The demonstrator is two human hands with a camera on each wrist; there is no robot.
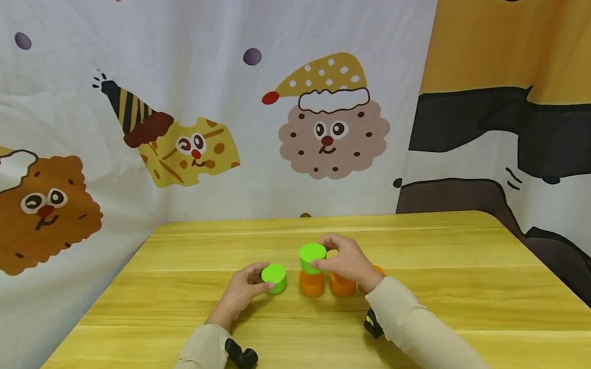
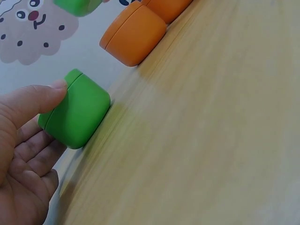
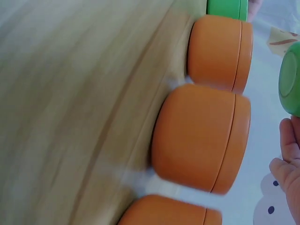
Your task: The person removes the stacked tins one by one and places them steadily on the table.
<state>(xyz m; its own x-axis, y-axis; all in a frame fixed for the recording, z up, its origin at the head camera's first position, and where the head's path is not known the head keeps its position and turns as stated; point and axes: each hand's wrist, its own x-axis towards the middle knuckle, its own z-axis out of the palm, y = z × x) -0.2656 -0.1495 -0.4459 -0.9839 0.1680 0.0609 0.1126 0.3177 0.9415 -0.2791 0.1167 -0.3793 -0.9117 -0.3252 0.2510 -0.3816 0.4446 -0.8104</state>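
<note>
At the left of the row, my left hand [image 1: 241, 292] pinches a small green lidded jar [image 1: 274, 279] that stands on the table. In the left wrist view the thumb [image 2: 40, 101] lies at that green jar's lid [image 2: 77, 110], with fingers behind it. My right hand [image 1: 349, 261] holds a second green jar [image 1: 312, 257] in the air, over the leftmost orange jar [image 1: 311, 284]. Its rounded base [image 3: 290, 79] shows in the right wrist view, apart from the orange jars. A middle orange jar [image 3: 199, 138] and a third orange jar [image 3: 168, 212] stand alongside, partly hidden by my right arm in the head view.
The jars stand on a wood-grain table [image 1: 169, 296]. A cloth with cartoon prints [image 1: 209, 24] hangs behind the table's far edge. Black wrist mounts [image 1: 241, 356] stick out from both sleeves, close above the tabletop.
</note>
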